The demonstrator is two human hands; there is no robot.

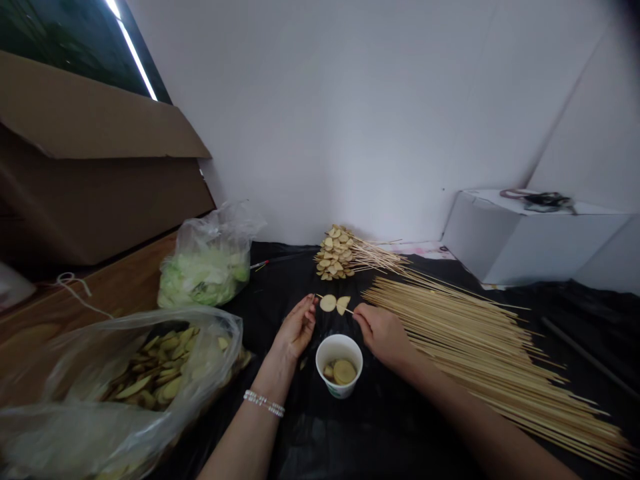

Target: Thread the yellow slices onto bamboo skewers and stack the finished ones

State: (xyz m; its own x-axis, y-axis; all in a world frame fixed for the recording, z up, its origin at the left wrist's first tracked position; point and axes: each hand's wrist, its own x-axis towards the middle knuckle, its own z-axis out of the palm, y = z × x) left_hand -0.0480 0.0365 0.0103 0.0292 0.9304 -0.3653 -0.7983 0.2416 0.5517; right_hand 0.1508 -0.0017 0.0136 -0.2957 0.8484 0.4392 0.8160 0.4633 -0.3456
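My right hand (384, 331) is closed on a thin bamboo skewer (349, 311), held level over the black covering. Two pale slices, which look like potato, are threaded on it: a round slice (328, 303) and a half-folded slice (343, 305). At the skewer's far end my left hand (299, 325) pinches the tip between thumb and fingers. Below and between both hands stands a white paper cup (339, 395) with several slices (344, 372) inside. Whether the left fingers hold another slice is hidden.
Loose skewers (480, 353) spread across the right side. Behind my hands lies a bundle of loaded skewers (336, 253). At left are an open plastic bag (55, 380) of slices and a bag of pale green vegetables (203, 277). A cardboard box (100, 200) and a white box (530, 247) flank the wall.
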